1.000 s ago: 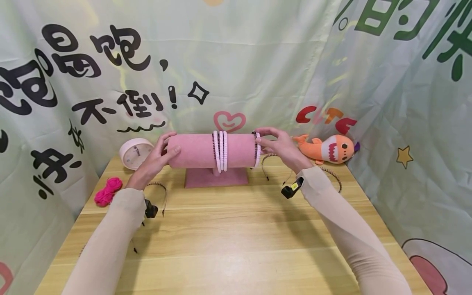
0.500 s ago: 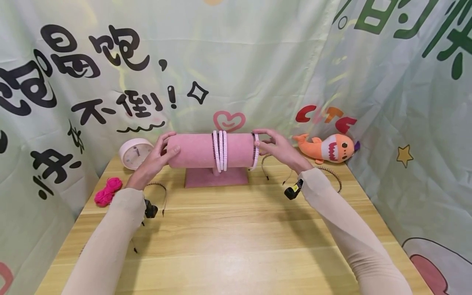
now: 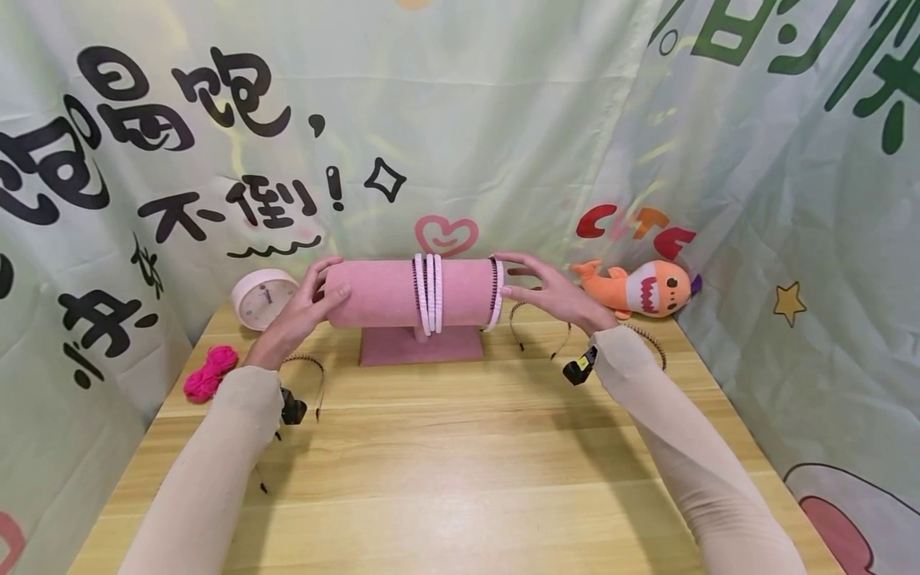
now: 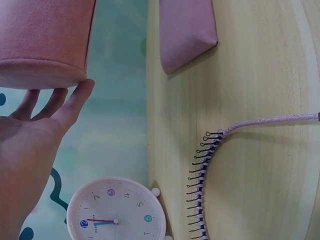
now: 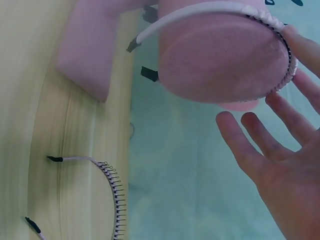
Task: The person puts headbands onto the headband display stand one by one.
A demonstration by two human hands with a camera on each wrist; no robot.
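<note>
A pink velvet headband stand, a horizontal roll on a flat base, stands at the back of the table. My left hand holds its left end, thumb on the front and fingers round the back. Several white headbands sit side by side round the middle of the roll. Another white headband, with dark teeth inside, rides on the right end. My right hand has its fingers spread, with fingertips at that headband's edge. In the right wrist view, this headband arches along the roll's rim.
Loose toothed headbands lie on the table, one left, another right and one beside the right wrist. A pink clock, magenta bundle and orange plush shark line the sides. Printed cloth hangs behind.
The headband at the right end has shifted slightly left onto the roll. My right hand has drawn a little to the right, its fingers straighter. My left hand has stayed put.
</note>
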